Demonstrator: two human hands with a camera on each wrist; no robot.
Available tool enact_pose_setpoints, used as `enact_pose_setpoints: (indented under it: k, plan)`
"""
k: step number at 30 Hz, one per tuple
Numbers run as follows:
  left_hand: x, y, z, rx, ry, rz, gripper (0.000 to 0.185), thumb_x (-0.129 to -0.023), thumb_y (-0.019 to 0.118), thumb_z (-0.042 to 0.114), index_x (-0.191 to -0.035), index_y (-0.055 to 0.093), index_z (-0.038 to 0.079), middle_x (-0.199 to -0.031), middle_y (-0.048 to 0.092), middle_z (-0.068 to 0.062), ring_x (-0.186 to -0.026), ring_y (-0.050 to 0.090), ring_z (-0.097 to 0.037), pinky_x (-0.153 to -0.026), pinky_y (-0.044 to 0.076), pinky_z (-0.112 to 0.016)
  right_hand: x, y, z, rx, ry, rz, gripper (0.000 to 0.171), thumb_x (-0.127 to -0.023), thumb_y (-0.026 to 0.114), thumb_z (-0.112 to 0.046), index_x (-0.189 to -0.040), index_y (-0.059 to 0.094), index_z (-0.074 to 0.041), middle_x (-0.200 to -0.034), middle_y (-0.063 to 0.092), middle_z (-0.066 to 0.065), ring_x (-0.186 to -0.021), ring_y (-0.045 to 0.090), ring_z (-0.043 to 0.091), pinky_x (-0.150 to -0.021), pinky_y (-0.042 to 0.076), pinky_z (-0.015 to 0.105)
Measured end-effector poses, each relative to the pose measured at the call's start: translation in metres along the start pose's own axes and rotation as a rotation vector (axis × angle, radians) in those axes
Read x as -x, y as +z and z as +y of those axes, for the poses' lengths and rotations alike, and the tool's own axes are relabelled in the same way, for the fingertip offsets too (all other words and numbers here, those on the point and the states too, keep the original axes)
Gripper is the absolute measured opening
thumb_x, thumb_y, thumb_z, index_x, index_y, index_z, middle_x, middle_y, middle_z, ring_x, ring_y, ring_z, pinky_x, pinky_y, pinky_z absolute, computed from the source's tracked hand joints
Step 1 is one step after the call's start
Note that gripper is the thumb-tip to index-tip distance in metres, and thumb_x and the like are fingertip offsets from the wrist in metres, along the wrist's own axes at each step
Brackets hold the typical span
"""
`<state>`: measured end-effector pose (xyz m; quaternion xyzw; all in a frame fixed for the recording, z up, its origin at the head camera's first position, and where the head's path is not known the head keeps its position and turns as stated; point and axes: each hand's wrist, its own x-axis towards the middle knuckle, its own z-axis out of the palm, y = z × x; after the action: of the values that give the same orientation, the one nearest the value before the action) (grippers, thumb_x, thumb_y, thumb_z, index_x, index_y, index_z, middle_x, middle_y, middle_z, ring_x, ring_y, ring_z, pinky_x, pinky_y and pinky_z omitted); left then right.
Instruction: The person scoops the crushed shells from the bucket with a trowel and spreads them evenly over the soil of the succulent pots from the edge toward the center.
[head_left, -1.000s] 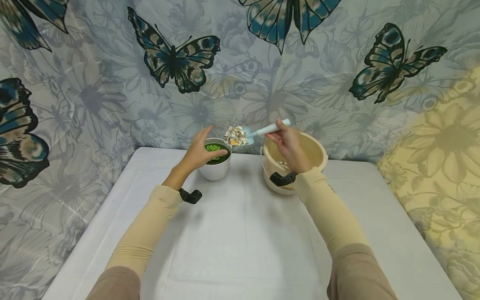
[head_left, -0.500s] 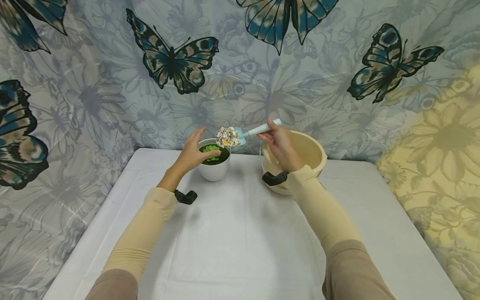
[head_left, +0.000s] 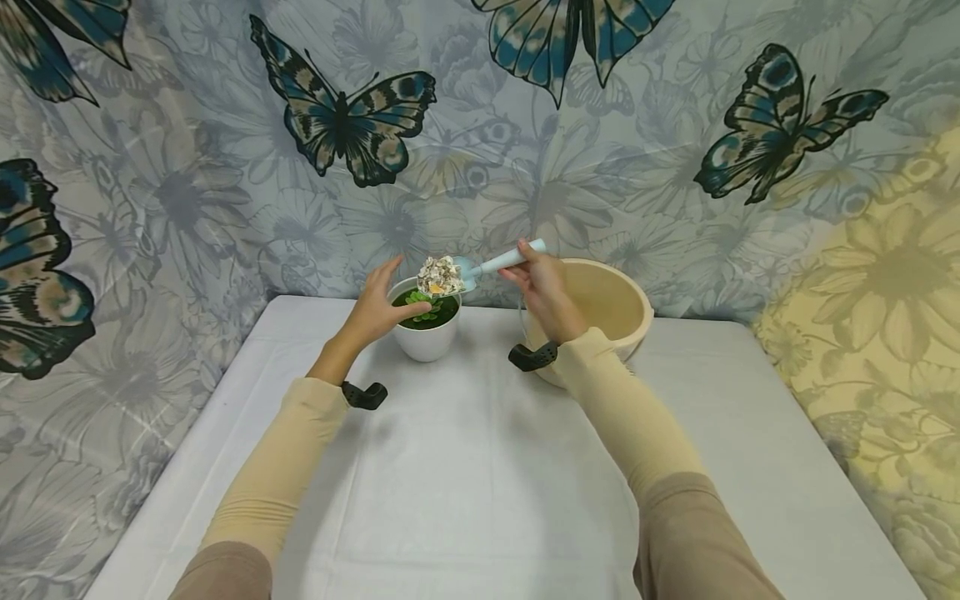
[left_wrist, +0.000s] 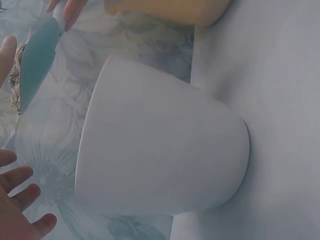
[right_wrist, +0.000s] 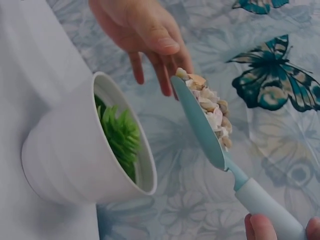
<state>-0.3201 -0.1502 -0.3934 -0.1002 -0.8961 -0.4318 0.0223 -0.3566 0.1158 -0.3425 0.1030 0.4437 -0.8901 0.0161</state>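
Note:
A white pot (head_left: 425, 332) (left_wrist: 160, 160) (right_wrist: 75, 160) with a small green plant (head_left: 424, 307) (right_wrist: 120, 137) stands at the table's far side. My right hand (head_left: 542, 287) grips the handle of a light blue trowel (head_left: 491, 263) (right_wrist: 220, 150) (left_wrist: 37, 57). Its blade carries a heap of pale pebbles (head_left: 439, 274) (right_wrist: 210, 107) and hangs over the pot's rim. My left hand (head_left: 375, 307) (right_wrist: 145, 35) hovers by the pot's left rim with fingers spread, holding nothing.
A beige bucket (head_left: 600, 312) with a wire handle stands right of the pot, behind my right wrist. The table (head_left: 480, 467) wears a white cloth. A butterfly-print curtain (head_left: 337, 125) hangs close behind and along both sides.
The trowel with its pebbles has moved left from beside the bucket to above the pot. My left hand has lifted off the plant and drawn back to the rim.

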Motion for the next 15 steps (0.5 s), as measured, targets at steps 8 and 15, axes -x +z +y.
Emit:
enact_pose_setpoints:
  k: [8,15]
  plan:
    - [0.001,-0.001,-0.008,-0.001,0.01,-0.003,0.107,-0.079,0.074,0.056,-0.158,0.015,0.015,-0.164,0.01,-0.013,-0.151,0.011,-0.038,-0.115,0.021,-0.067,-0.002,0.008,0.01,0.064,0.01,0.011,0.02,-0.097,0.057,-0.01,-0.113,0.058,0.001,-0.068,0.065,0.007,-0.06,0.07,0.018,-0.061,0.06,0.028]
    - [0.001,0.0,-0.02,0.008,-0.008,-0.003,0.109,-0.077,0.076,0.056,-0.158,0.014,0.017,-0.164,0.01,-0.012,-0.151,0.009,-0.038,-0.116,0.02,-0.067,-0.004,0.013,0.019,0.117,0.002,0.028,0.018,-0.097,0.059,-0.012,-0.11,0.06,0.001,-0.07,0.065,0.007,-0.061,0.069,0.017,-0.06,0.06,0.026]
